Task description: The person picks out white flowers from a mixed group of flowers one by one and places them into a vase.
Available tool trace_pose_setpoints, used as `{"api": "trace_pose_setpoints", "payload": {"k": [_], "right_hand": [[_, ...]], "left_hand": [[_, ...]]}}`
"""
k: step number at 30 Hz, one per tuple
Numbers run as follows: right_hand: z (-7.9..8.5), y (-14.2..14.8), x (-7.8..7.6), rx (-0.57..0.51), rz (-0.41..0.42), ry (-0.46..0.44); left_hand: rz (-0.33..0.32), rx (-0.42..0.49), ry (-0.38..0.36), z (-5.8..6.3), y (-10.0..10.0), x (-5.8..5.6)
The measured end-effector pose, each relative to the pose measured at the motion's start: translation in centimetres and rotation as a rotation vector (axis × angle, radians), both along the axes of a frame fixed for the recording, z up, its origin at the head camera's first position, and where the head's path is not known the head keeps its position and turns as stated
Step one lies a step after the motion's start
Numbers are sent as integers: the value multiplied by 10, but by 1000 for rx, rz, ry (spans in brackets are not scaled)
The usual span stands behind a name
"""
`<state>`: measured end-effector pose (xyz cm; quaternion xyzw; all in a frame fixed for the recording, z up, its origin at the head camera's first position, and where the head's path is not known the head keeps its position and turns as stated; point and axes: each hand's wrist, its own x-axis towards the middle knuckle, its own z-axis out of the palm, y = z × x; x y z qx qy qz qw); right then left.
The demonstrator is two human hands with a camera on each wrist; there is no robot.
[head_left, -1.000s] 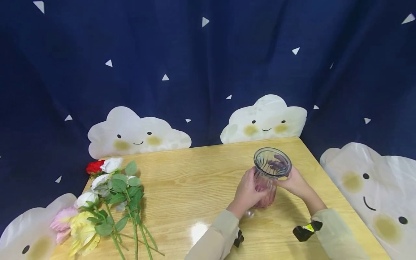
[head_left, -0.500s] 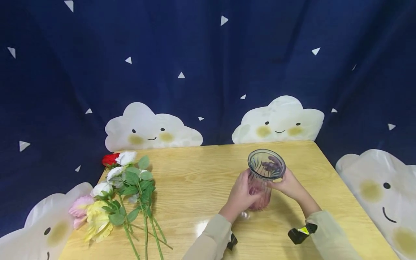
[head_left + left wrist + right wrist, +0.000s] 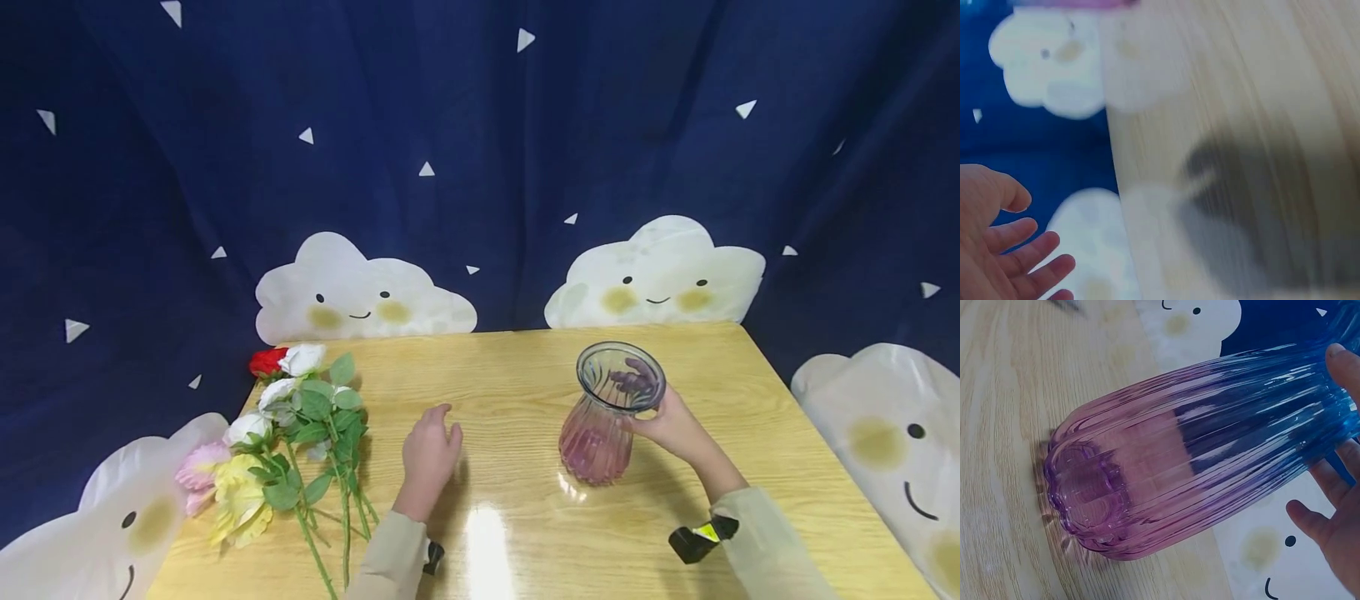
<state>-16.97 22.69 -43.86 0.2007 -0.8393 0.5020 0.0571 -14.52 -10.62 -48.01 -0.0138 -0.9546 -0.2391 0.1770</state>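
Note:
A ribbed glass vase, pink at the base and blue toward the flared rim, stands on the wooden table right of centre. My right hand grips its neck from the right, with some fingers seen through the glass. In the right wrist view the thumb and fingers wrap the blue neck of the vase. My left hand is over the table between vase and flowers, holding nothing. Its fingers are spread and relaxed in the left wrist view, where the left hand shows at lower left.
Artificial flowers lie at the table's left: a red rose, several white roses, a pink flower and a yellow flower. Their green stems point toward the near edge. A dark blue cloud-print curtain hangs behind the table.
My left hand has let go of the vase and moved left toward the flowers. My right hand keeps its hold on the vase neck. The head view has swung slightly left.

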Motion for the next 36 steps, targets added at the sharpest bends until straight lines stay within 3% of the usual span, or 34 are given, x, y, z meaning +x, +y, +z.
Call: {"api": "trace_pose_setpoints", "payload": {"k": [3,7,10,16,28,31,36], "right_hand": [[1,0,1,13,-16,-18],[2,0,1,4,-11,-37],[1,0,1,-12,-3,-47],[1,0,1,-30,9,-50],[0,1,0,-1,2,-29],[-1,2,0,3,-3,-24],[-2,2,0,9,-8,-35]], "left_hand": [[81,-68,18,-3,-29,3],[149,-120,-47,-7,-59,10],[183,-129,-90,-9,-74,16],[258,-73,-67,-15,-97,30],[464,63,-180,-32,-126,58],[471,71,-262,-33,-127,62],[429,91,-385,-33,-125,70]]}}
